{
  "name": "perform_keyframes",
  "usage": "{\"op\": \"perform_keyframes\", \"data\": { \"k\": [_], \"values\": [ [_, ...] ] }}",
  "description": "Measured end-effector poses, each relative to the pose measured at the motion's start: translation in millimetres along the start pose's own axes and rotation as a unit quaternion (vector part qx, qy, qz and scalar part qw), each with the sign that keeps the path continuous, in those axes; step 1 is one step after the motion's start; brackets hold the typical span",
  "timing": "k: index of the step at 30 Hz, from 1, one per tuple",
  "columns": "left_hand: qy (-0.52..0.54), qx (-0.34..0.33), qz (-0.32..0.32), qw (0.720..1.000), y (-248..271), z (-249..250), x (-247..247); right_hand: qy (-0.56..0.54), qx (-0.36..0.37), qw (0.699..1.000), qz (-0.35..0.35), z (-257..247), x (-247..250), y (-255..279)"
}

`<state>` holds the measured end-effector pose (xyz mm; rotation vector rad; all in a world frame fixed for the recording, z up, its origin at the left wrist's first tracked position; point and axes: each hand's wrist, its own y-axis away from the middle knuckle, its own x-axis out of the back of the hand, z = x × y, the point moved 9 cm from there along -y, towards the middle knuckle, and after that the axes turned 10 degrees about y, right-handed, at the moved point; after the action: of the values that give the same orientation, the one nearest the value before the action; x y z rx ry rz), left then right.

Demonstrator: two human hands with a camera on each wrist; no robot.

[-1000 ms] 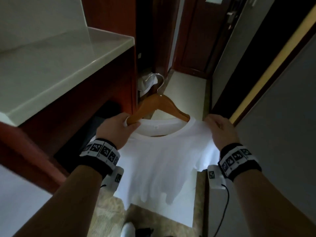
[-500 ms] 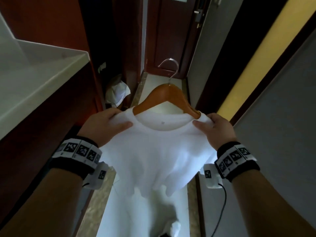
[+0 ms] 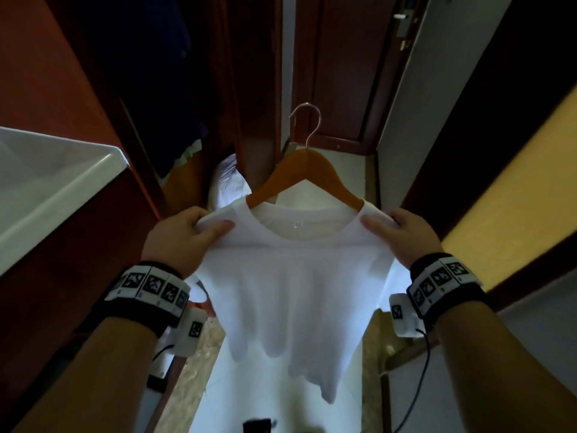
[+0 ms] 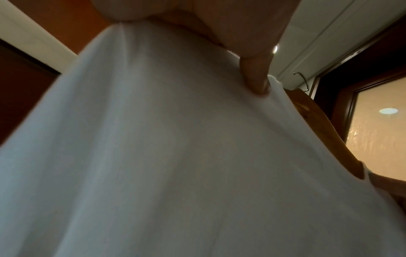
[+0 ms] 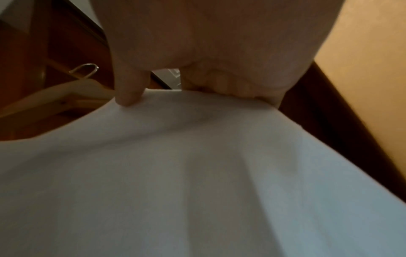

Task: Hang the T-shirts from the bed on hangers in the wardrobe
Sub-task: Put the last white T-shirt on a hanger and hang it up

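We stand in a narrow passage, with the dark open wardrobe (image 3: 162, 89) on our left side and a white counter (image 3: 46, 182) nearer to us on the same side. In front of us we hold up the white T-shirt (image 3: 293, 276), which is already on the wooden hanger (image 3: 307, 173); the cloth hangs freely down toward the floor.

Our left hand (image 3: 181, 242) pinches the left shoulder of the shirt, thumb on top and fingers curled under, and our right hand (image 3: 402, 235) pinches the right shoulder in the same way. Both hands grip cloth together with the hanger end below it (we judge this from the wrist views, where the wood comes out just beside each thumb).

To do this step well, we should keep both shoulders at equal height, so the shirt does not slide off one arm, and then turn the whole thing to the left toward the wardrobe. One hand will probably need to move up to the neck of the hanger to guide the metal hook (image 3: 307, 123) over the rail, which we cannot see here.

The long axis of the hanger runs left to right between our hands. The hook points up and away from us, and the collar faces us.
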<state>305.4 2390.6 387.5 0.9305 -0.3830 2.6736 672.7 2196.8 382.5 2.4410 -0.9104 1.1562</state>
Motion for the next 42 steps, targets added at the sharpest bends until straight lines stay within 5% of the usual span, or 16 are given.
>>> {"op": "perform_keyframes", "data": {
  "k": [8,16,23,32,42],
  "values": [
    [0.035,0.028,-0.014,0.999,-122,-18,-32,0.005,-0.018,1.000,0.021,-28,-23,-127],
    [0.143,0.023,-0.078,0.986,-292,-18,-64,0.064,-0.018,0.995,0.079,-86,12,-271],
    [0.139,0.007,0.001,0.990,-408,-2,-60,0.020,0.018,0.994,0.108,-111,26,-387],
    [0.111,0.091,0.056,0.988,-498,-29,-74,0.014,0.044,0.998,0.046,-127,-52,-543],
    [0.016,0.170,0.234,0.957,-539,-22,-9,-0.063,0.177,0.980,-0.061,-253,-120,-703]
  ]
}}
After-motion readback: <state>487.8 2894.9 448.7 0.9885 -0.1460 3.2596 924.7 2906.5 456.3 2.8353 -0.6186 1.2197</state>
